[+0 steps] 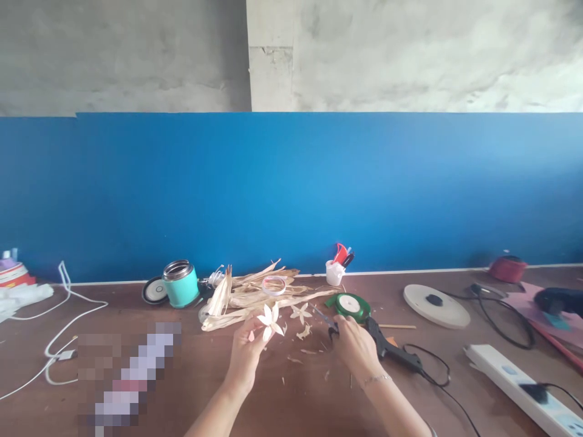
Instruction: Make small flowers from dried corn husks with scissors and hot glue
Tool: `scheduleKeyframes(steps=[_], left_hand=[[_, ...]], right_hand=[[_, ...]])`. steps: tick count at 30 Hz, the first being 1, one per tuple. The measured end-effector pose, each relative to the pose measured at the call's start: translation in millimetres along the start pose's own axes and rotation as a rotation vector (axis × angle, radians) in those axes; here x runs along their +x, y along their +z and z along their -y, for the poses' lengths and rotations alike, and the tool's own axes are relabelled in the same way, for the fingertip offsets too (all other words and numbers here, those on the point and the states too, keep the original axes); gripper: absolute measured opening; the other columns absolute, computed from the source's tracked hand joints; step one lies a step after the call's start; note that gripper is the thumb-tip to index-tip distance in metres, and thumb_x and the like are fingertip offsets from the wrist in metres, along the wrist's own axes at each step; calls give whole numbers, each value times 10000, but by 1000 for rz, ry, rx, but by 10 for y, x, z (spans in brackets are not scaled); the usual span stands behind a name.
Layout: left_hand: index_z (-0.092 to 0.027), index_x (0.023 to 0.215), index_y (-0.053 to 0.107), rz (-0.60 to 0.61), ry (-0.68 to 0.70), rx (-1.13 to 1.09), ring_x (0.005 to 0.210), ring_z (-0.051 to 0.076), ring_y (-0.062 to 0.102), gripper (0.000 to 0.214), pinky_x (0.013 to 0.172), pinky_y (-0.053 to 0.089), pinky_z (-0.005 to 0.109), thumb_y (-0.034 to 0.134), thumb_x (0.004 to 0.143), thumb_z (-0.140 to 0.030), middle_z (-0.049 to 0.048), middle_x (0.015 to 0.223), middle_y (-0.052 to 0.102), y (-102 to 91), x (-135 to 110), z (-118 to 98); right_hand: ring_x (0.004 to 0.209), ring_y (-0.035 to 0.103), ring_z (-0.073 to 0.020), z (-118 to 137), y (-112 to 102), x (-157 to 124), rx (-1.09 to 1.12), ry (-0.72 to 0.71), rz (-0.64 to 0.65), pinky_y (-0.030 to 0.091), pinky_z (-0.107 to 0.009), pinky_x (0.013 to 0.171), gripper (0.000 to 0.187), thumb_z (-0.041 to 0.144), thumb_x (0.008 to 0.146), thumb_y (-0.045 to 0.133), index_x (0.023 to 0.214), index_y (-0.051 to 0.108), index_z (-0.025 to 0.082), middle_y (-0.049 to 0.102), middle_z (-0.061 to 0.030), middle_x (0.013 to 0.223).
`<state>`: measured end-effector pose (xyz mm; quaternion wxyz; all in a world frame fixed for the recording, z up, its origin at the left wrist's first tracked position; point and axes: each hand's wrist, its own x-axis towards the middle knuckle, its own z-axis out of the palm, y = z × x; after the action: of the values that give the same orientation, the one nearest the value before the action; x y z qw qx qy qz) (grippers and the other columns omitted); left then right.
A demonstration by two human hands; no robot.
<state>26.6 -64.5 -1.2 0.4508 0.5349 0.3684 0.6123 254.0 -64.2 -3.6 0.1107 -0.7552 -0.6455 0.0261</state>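
My left hand (246,352) pinches a small cream flower (270,320) made of dried husk, holding it up above the brown table (182,388). My right hand (354,345) is closed on a pair of small scissors (326,320), whose blades point left toward a second husk flower (300,313) lying on the table. A pile of dried corn husks (246,294) lies just behind both hands, with a roll of clear tape (274,284) on top. Husk scraps lie scattered between my hands.
A green ribbon spool (350,305) and a black glue gun (394,351) with its cord lie right of my right hand. A teal jar (180,283), a white cup of pens (335,272), a round white disc (436,305), a power strip (523,388) and white cables (59,340) stand around.
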Motion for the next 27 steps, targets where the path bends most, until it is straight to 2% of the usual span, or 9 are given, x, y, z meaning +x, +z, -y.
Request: scheduleKeyframes(steps=[4,6,8,11,14,17,20,23,27], left_hand=[[-174,573,603,7,-21,-9,911,236,553,221,819,400,326,687,696,-337,29,782,583,20,-17,-40],[-172,561,583,8,-25,-27,830,215,553,246,773,413,313,684,695,-351,21,734,562,19,-21,-37],[-173,578,576,4,-39,-68,774,198,548,235,738,418,300,699,678,-346,9,698,549,13,-24,-26],[-171,600,590,35,-98,-120,727,173,525,206,683,400,270,715,663,-323,2,688,568,5,-34,-2],[-173,616,611,70,-157,-157,673,151,499,191,637,380,256,729,644,-320,0,677,584,10,-54,15],[-176,603,603,84,-194,-188,642,147,503,209,644,394,268,742,629,-330,-2,652,579,29,-75,-4],[-173,599,607,130,-226,-211,652,152,525,191,688,416,287,745,629,-302,1,660,585,52,-90,-56],[-170,626,629,181,-240,-242,701,163,545,148,742,425,302,745,629,-263,8,698,600,64,-94,-98],[-161,650,635,213,-231,-250,701,158,539,127,748,417,292,735,644,-240,7,677,594,57,-93,-108]], right_hand=[[965,602,-279,-104,-23,11,153,15,-87,421,-341,815,390,123,743,500,1123,578,89,628,-185,1060],[954,594,-273,-85,-28,24,362,29,-111,419,-350,831,388,158,731,531,1111,580,102,639,-159,1025],[854,600,-239,2,-23,14,683,-1,-85,446,-328,757,385,190,710,559,1090,584,135,647,-101,919],[667,544,-171,219,0,-80,1186,-144,74,437,-266,577,384,279,679,629,1046,582,180,586,-15,745],[630,494,-128,429,3,-234,1467,-216,317,413,-235,554,343,330,604,744,877,581,200,529,19,704],[647,473,-111,546,-42,-362,1576,-288,447,408,-230,604,355,349,575,789,815,572,203,511,29,702],[632,445,-106,587,-104,-431,1575,-366,533,383,-221,581,354,411,608,766,823,583,197,503,21,702],[631,421,-104,603,-143,-464,1578,-416,558,373,-219,575,366,444,630,742,851,592,194,486,17,715],[627,416,-100,624,-144,-492,1595,-379,575,380,-226,599,375,431,617,756,851,586,193,469,25,711]])
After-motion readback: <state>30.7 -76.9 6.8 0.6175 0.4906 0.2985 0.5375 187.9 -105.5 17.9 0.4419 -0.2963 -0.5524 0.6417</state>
